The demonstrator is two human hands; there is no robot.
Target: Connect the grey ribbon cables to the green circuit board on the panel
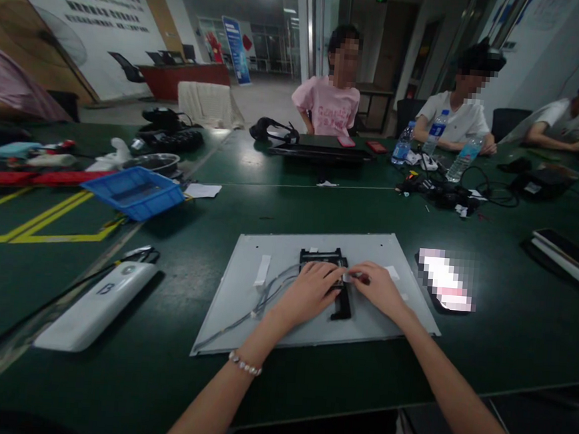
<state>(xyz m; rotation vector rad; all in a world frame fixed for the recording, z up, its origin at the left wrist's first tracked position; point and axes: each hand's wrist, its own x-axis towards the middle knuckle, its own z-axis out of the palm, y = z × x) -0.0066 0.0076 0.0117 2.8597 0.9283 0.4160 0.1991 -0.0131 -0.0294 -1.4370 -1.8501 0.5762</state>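
A flat grey-white panel [246, 260] lies on the green table in front of me. On its middle sits a black plastic bracket [343, 306], partly covered by my hands. My left hand [314, 287] rests across the bracket, fingers stretched out and palm down. At the bracket's right side, the fingertips of my right hand [375, 287] pinch a small whitish piece [347, 277], perhaps tape; its exact kind is unclear. Grey cables [262, 304] run from under my left hand toward the panel's lower left corner. A white strip [262, 270] is stuck on the panel's left part.
A phone [445, 281] lies right of the panel. To the left are a white power bank-like device [97, 305] with a cable and a blue basket [134, 191]. Farther back stand a dark monitor [319, 152] and water bottles [434, 131]. Several people sit around the table.
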